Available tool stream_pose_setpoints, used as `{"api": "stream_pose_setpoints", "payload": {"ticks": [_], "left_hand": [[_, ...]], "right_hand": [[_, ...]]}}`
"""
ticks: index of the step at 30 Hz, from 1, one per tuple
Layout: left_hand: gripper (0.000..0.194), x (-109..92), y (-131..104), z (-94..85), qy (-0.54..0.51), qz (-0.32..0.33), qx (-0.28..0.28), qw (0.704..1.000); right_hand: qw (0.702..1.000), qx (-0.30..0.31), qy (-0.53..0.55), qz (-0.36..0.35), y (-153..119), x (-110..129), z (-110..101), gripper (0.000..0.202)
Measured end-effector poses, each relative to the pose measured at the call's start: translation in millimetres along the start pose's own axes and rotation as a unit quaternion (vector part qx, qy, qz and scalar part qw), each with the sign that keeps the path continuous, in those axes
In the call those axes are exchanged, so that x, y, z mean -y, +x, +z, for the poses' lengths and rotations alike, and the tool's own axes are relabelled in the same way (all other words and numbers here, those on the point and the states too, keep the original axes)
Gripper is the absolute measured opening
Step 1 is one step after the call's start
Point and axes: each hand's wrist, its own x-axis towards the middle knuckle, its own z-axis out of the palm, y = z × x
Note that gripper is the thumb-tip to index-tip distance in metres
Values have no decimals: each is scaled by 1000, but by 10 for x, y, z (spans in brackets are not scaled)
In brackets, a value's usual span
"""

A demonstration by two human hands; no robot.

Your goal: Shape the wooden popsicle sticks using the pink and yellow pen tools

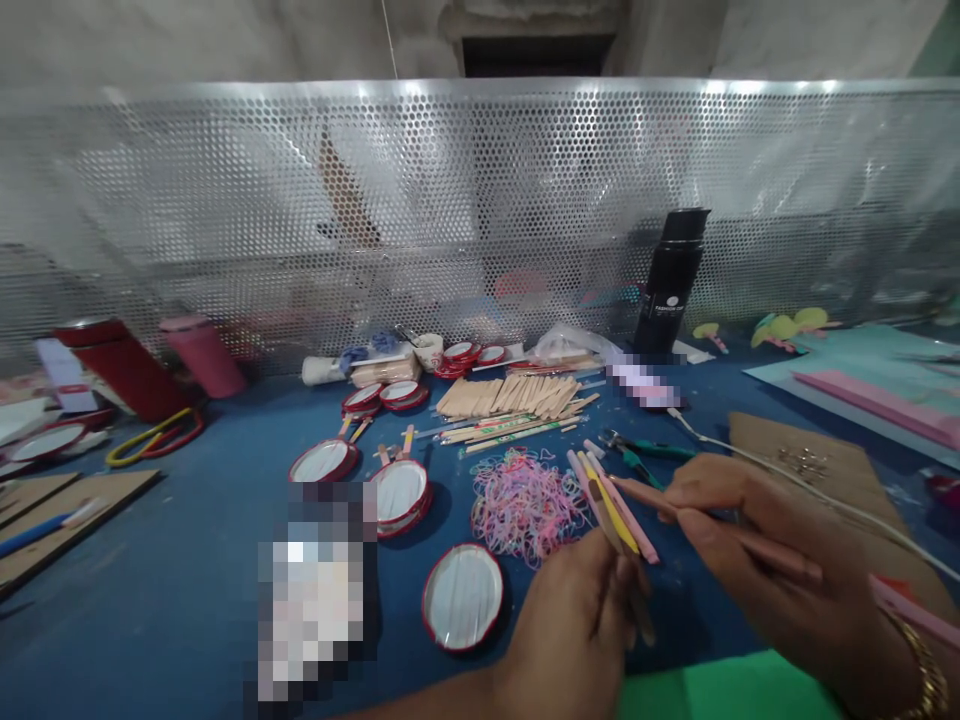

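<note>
My left hand is closed around a flat wooden craft stick, its end poking up past the fingers. My right hand pinches a slim pinkish rod; its exact kind I cannot make out. The rod's front end reaches over several thin pink sticks and a yellow stick lying on the table, close to the craft stick. Just left of these sticks is a heap of pastel rubber bands. A round red-rimmed lid lies left of my left hand.
Beyond the bands lies a pile of craft sticks. Green-handled pliers and a white cable are near my right hand. A black flask stands before the perforated metal screen. Green paper lies at the front edge.
</note>
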Motion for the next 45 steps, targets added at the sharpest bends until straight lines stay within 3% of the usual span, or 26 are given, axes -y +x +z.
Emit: {"api": "stream_pose_setpoints", "payload": {"ticks": [5, 11, 14, 18, 24, 31, 38, 45], "left_hand": [[35, 7, 0, -1, 18, 11, 9, 1000], [35, 15, -3, 18, 5, 3, -2, 1000], [34, 17, -10, 16, 1, 5, 6, 1000], [32, 22, -17, 15, 4, 14, 16, 1000], [34, 9, -22, 20, 10, 1, -4, 1000], [33, 3, -9, 16, 26, 5, 15, 1000], [35, 5, -20, 7, 11, -1, 16, 1000], [38, 2, -16, -3, 21, -1, 10, 1000]], "right_hand": [[998, 25, 16, -55, 19, 31, -7, 20], [1000, 6, 4, -15, 22, 31, 3, 15], [1000, 0, 1, -27, 23, 35, -10, 16], [997, 40, 30, -58, 32, 34, -13, 21], [1000, 5, -1, -16, 13, -2, 2, 16], [997, 40, 31, -54, 40, 40, 0, 20], [999, 1, -1, -40, 49, 67, -13, 18], [998, 37, 24, -53, 64, 73, -22, 16]]}}
